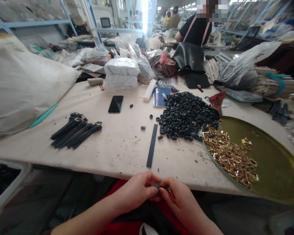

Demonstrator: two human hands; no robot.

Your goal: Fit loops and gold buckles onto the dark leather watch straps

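Note:
My left hand [143,190] and my right hand [174,193] meet at the table's front edge, fingers pinched round a small dark piece [158,187]. A red-orange item [171,194] shows between my right hand's fingers; its full shape is hidden. Just beyond the hands a flat black strip [152,146] lies on the table. To the right are a heap of small black loops [186,114] and a round tray [274,163] with gold buckles [231,156]. Black straps with buckles [74,132] lie fanned at the left.
A phone [115,104], a blue booklet [161,97], a white roll [150,90] and wrapped white bundles [122,75] lie farther back. A large pale sack [26,85] covers the left side. A person in black [197,31] is at the back, near a black bag [189,58].

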